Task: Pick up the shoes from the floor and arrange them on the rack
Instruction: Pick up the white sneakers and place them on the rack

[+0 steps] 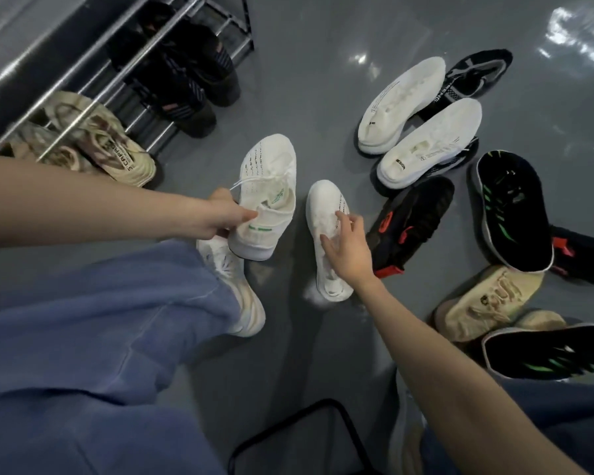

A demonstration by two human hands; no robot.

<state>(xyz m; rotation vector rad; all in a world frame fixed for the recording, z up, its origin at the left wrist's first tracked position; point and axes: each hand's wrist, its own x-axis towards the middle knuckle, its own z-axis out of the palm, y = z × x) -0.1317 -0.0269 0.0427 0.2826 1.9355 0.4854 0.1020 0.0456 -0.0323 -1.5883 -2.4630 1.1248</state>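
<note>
**Two white knit shoes, one in each of our hands**

We look down at a grey floor (288, 80). At upper left stands the metal rack (124, 56), already carrying a black pair (186, 77) and a beige pair (93, 145). To the right, well apart from the rack, more shoes lie scattered on the floor: white, black with green, black with red, beige.

Between them are the two white knit shoes we are gathering. Our left hand (220, 217) pinches the collar of one white shoe (268, 197) and holds it lifted, heel low. Our right hand (345, 245) rests on the laces of the second white shoe (326, 234), which lies on the floor; its fingers are spread, not yet closed.

These shoes look light and soft, so the upper will likely fold under pressure. We judge the heel collar or the firm sole edge the best hold.
</note>
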